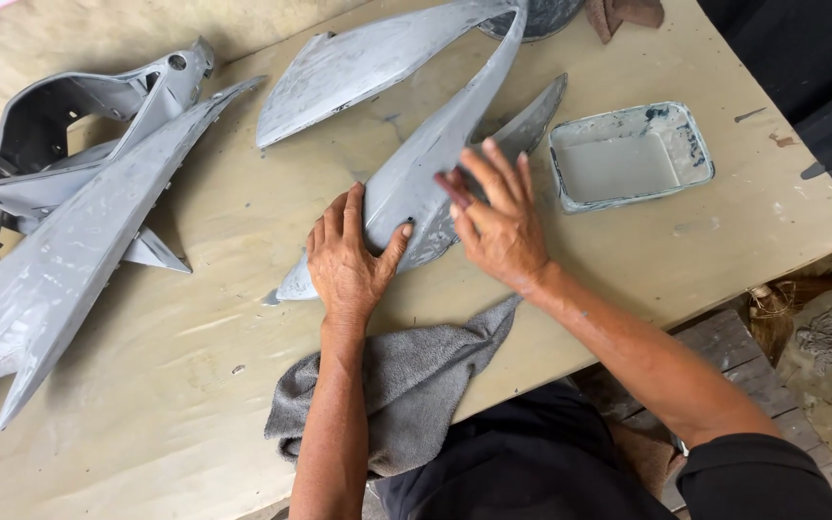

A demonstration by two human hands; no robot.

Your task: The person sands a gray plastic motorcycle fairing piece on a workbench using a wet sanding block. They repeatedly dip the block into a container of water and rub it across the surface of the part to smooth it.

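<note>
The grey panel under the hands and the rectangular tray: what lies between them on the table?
In the head view, only bare table lies between the grey panel and the tray. The right hand rests on the panel.

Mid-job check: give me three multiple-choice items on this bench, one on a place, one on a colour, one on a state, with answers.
1. Where does the rectangular tray sit relative to the right hand?
A. to its right on the table
B. under the towel
C. on the floor

2. What colour is the towel?
A. red
B. grey
C. yellow

3. How is the left hand placed?
A. lifted in the air
B. closed round a brush
C. pressed flat on the grey panel

Answers: 1 A, the tray lies on the table right of that hand. 2 B, the cloth is plain grey. 3 C, palm and fingers lie on the panel.
</note>
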